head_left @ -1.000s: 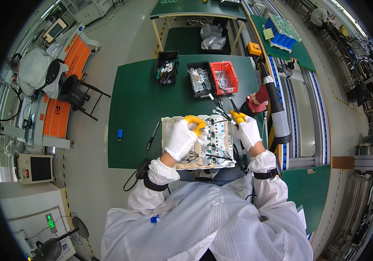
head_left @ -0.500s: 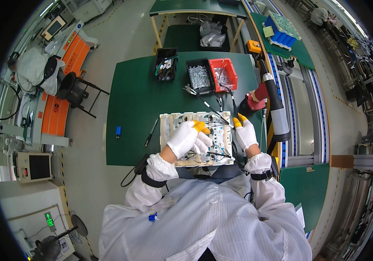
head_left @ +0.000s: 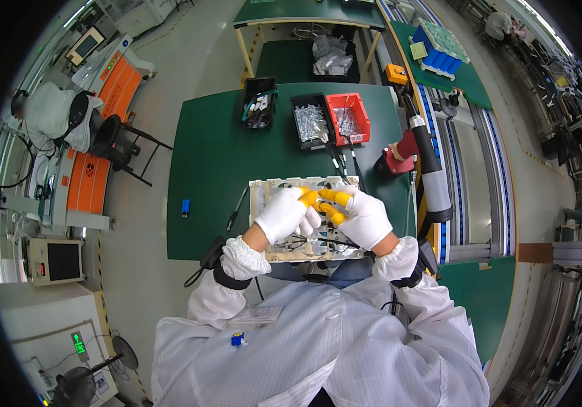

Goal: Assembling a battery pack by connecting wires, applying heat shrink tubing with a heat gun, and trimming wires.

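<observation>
Working over a cream-white component panel (head_left: 311, 253), lying flat at the near edge of the green table (head_left: 213, 156), with its fitted side up and long axis running left to right, roughly parallel to that edge. Holding the gloved left hand (head_left: 283, 216) and gloved right hand (head_left: 367, 220) close together above the panel, with yellow-covered fingertips (head_left: 335, 197) angled inward. Hiding the contact; being unable to tell whether pinching anything. Showing black cables (head_left: 337, 163) beyond the far edge, pointing away toward a black bin (head_left: 309, 144) and red bin (head_left: 365, 123).
</observation>
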Action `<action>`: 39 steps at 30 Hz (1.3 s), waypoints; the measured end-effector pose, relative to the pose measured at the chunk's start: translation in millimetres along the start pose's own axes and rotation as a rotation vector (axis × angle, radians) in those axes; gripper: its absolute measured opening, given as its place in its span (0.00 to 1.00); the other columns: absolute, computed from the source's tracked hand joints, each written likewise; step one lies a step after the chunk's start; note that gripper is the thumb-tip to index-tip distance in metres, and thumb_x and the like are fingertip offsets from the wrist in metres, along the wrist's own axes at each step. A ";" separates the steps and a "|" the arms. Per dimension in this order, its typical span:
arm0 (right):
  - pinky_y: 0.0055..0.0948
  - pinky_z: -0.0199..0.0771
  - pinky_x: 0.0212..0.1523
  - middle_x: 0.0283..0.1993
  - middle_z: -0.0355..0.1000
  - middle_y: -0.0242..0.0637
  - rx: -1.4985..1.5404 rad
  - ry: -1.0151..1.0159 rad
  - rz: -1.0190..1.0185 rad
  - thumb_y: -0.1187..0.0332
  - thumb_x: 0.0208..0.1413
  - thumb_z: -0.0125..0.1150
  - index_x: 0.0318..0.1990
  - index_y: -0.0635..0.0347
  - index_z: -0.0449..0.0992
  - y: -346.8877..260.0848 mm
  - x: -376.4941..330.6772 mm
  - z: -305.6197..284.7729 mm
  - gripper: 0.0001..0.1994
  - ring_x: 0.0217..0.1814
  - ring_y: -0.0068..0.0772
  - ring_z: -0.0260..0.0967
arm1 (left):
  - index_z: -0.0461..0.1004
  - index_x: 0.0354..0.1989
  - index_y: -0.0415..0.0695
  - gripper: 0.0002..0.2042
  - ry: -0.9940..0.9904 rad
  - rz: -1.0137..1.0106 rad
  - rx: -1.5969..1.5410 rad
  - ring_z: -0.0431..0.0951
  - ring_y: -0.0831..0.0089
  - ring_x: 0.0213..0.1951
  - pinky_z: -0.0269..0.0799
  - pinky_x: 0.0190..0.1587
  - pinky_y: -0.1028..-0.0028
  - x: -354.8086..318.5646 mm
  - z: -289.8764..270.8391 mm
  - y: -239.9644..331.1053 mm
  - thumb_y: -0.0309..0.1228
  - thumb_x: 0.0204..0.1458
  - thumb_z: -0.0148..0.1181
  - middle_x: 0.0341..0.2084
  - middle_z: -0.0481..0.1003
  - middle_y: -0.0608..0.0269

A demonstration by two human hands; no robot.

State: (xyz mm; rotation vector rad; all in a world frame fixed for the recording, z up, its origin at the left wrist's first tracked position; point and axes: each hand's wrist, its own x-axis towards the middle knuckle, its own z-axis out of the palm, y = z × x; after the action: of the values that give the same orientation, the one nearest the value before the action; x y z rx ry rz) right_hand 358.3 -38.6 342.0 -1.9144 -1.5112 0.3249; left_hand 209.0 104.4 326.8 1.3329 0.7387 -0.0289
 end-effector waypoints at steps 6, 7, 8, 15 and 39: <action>0.28 0.77 0.33 0.39 0.77 0.30 0.000 0.136 -0.085 0.69 0.51 0.70 0.43 0.47 0.82 13.9 -3.7 4.1 0.11 0.34 0.40 0.77 | 0.74 0.52 0.32 0.15 0.147 0.272 0.268 0.81 0.64 0.34 0.77 0.37 0.69 3.3 2.5 -20.2 0.28 0.62 0.47 0.38 0.80 0.48; 0.29 0.78 0.35 0.38 0.77 0.32 0.020 0.110 -0.067 0.71 0.51 0.70 0.42 0.50 0.82 11.4 -6.2 1.7 0.10 0.35 0.41 0.77 | 0.73 0.56 0.35 0.17 0.146 0.300 0.240 0.81 0.62 0.38 0.76 0.44 0.69 1.5 4.4 -17.3 0.31 0.63 0.50 0.39 0.80 0.50; 0.29 0.78 0.37 0.38 0.78 0.35 0.041 0.084 -0.050 0.72 0.51 0.69 0.41 0.53 0.82 10.6 -7.5 0.6 0.09 0.36 0.42 0.78 | 0.73 0.56 0.35 0.17 0.145 0.298 0.238 0.81 0.62 0.38 0.76 0.44 0.69 0.0 5.9 -12.7 0.31 0.63 0.50 0.39 0.80 0.50; 0.33 0.77 0.34 0.37 0.76 0.32 -0.064 0.070 -0.040 0.64 0.54 0.68 0.42 0.48 0.81 25.1 -0.9 9.6 0.09 0.32 0.42 0.76 | 0.77 0.56 0.46 0.16 0.189 0.598 0.679 0.78 0.61 0.47 0.72 0.52 0.67 3.1 2.3 14.9 0.36 0.61 0.57 0.46 0.79 0.55; 0.36 0.72 0.31 0.32 0.71 0.34 -0.266 0.030 -0.383 0.71 0.43 0.72 0.39 0.51 0.77 37.1 18.2 -1.1 0.14 0.31 0.41 0.73 | 0.79 0.37 0.35 0.10 0.135 0.322 0.362 0.74 0.71 0.21 0.71 0.27 0.69 14.4 -3.4 5.8 0.30 0.55 0.59 0.22 0.76 0.60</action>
State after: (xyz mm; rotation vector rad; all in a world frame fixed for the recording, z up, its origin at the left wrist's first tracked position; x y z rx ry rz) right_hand 392.7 -26.0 323.1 -1.7589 -1.9329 -0.0791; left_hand 221.1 114.5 324.5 1.8022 0.6429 0.1945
